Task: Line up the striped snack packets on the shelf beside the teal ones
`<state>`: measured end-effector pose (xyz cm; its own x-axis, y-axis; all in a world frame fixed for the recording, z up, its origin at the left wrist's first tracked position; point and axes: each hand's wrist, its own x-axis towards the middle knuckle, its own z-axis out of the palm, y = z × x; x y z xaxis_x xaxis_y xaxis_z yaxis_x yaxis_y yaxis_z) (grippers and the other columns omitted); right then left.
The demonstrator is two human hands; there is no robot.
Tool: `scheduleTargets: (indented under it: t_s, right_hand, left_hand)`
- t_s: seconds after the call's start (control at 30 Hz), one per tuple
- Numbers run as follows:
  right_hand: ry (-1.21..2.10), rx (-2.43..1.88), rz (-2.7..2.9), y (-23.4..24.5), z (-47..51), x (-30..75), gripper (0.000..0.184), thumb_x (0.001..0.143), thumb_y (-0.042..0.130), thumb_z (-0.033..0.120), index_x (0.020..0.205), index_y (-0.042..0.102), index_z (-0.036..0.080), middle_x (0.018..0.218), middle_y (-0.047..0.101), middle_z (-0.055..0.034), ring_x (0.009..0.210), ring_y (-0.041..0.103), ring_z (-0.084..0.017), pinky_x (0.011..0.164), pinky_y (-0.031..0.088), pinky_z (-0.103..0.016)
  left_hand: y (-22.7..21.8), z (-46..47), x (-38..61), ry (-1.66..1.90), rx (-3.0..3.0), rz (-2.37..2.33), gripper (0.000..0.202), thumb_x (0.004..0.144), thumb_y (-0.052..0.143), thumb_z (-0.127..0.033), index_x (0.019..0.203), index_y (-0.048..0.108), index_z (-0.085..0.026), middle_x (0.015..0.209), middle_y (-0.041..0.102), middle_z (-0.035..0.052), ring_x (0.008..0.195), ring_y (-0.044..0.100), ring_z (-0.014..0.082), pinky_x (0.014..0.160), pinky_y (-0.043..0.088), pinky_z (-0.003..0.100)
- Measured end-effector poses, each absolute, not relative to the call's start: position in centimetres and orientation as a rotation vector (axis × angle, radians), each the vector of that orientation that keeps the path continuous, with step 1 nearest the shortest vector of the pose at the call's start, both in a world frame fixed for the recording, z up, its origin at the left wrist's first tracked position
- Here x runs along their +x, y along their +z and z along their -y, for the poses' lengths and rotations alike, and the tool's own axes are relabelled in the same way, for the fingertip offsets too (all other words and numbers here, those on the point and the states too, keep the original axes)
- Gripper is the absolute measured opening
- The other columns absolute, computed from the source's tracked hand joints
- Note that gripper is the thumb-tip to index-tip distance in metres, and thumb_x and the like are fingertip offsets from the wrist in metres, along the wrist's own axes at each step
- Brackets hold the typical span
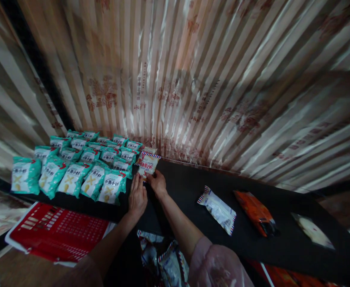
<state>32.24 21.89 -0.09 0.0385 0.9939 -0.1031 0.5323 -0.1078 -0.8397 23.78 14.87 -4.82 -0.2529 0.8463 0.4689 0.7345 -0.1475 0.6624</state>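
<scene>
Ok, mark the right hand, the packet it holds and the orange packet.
right hand (157,184): head view, back of the hand.
red-and-white packet (148,163): head view, printed front.
orange packet (255,212): head view, wrapper's middle.

Red-white snack pkt (148,164) upright beside teal pkts (73,175).

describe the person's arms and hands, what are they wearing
Both the left hand and right hand are bare, with no gloves, rings or watch visible. The forearms are uncovered; pale pink sleeves end around the elbows.
</scene>
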Motion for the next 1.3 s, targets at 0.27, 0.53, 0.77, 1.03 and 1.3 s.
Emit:
scheduleTargets:
  t_s: [0.27,0.53,0.77,1.03,1.3]
  right_hand:
    - [0.972,-1.670,1.534,0.5,-22.2,31.5,0.057,0.074,0.059,0.031,0.129,0.042,0.024,0.099,0.067,-0.0024,0.088,0.064,-0.018,0.079,0.048,-0.029]
    - [1.014,-1.586,1.525,-0.3,-23.2,31.2,0.052,0.076,0.057,0.031,0.126,0.045,0.027,0.099,0.068,-0.0008,0.088,0.063,-0.017,0.079,0.049,-0.029]
    - [0.990,-1.653,1.586,-0.6,-23.3,31.8,0.046,0.077,0.056,0.033,0.122,0.050,0.028,0.094,0.069,0.0001,0.086,0.063,-0.017,0.077,0.048,-0.029]
    - [0.961,-1.690,1.653,0.3,-23.1,31.6,0.045,0.079,0.054,0.036,0.122,0.051,0.024,0.093,0.068,-0.0019,0.084,0.064,-0.017,0.074,0.047,-0.026]
    - [0.856,-1.757,1.711,0.2,-22.9,31.4,0.044,0.080,0.053,0.038,0.122,0.050,0.024,0.097,0.067,-0.0030,0.089,0.062,-0.019,0.076,0.044,-0.028]
  left_hand:
    - [-5.1,-15.8,23.2,1.348,1.896,-1.999,0.045,0.088,0.033,-0.017,0.131,0.041,-0.010,0.142,0.037,0.0127,0.135,0.026,0.0230,0.109,0.030,0.043]
    - [-5.1,-16.1,22.8,1.370,1.935,-1.974,0.048,0.087,0.033,-0.015,0.135,0.035,-0.012,0.143,0.034,0.0123,0.135,0.024,0.0231,0.109,0.030,0.045]
    - [-5.4,-16.2,22.8,1.346,1.978,-1.973,0.046,0.086,0.034,-0.013,0.132,0.039,-0.011,0.142,0.036,0.0124,0.135,0.024,0.0237,0.108,0.031,0.046]
    - [-4.9,-15.9,23.0,1.365,2.004,-1.987,0.043,0.086,0.035,-0.012,0.128,0.043,-0.009,0.142,0.036,0.0138,0.136,0.022,0.0244,0.109,0.030,0.046]
    - [-4.7,-15.8,23.0,1.352,2.031,-1.976,0.045,0.082,0.037,-0.011,0.127,0.044,-0.012,0.141,0.037,0.0132,0.136,0.022,0.0256,0.107,0.031,0.047]
